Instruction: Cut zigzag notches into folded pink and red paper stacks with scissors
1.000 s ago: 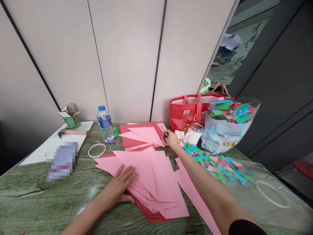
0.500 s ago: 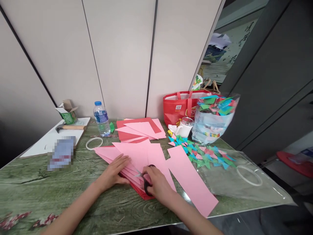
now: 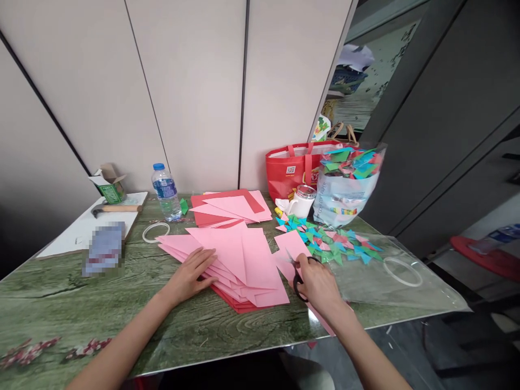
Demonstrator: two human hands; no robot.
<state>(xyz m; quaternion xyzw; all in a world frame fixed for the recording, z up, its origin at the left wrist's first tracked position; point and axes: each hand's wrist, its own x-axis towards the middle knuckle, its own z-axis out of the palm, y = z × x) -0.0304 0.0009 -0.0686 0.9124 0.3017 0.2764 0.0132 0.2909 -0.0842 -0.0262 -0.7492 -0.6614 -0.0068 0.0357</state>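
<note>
I have my left hand (image 3: 190,277) unclenched, its fingers laid over the left side of the stack of pink sheets (image 3: 258,262), which lies between the two hands on the green surface (image 3: 101,314). My right hand (image 3: 319,280) grips the black-handled scissors (image 3: 297,288) just right of that stack, over a loose pink strip (image 3: 293,242) partly hidden beneath it.

I can't see all of the scissors (image 3: 297,283) past the right hand (image 3: 319,279), which also covers part of the pink strip (image 3: 293,242). The left hand (image 3: 195,273) hides a bit of the pile (image 3: 260,265). That bluish thing (image 3: 104,249) is too blurred to name. The clear bag (image 3: 345,197) blocks the red bag's (image 3: 280,181) right side.
</note>
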